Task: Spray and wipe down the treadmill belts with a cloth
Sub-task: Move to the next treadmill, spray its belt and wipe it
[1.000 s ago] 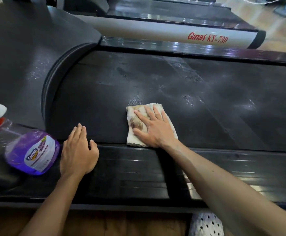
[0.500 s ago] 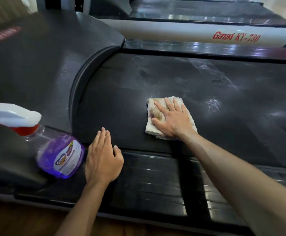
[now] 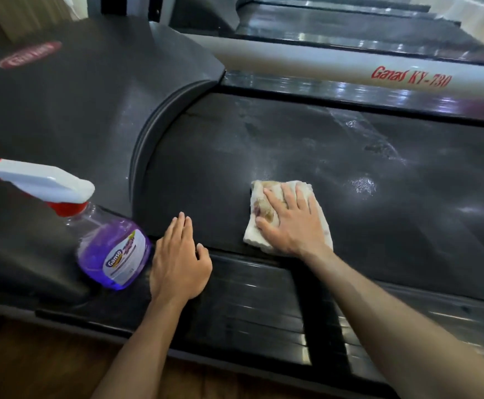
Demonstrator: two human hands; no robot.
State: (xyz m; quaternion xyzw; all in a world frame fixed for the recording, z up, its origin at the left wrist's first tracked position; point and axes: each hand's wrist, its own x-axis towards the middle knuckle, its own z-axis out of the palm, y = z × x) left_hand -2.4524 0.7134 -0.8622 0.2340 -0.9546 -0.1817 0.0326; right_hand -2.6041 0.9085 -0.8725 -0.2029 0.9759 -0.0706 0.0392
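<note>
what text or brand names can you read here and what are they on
"Ganas KY-730": red lettering on the white side rail of the next treadmill.
"Ganso": label of the purple spray bottle; its smaller print is too small to read.
Red oval logo on the motor cover: too blurred to read.

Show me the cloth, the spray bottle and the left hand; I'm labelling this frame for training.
cloth point(image 3: 256, 210): head view, on its stained left part beside the fingers.
spray bottle point(image 3: 111, 251): head view, on its purple body near the label.
left hand point(image 3: 179, 262): head view, on the back of the hand.
</note>
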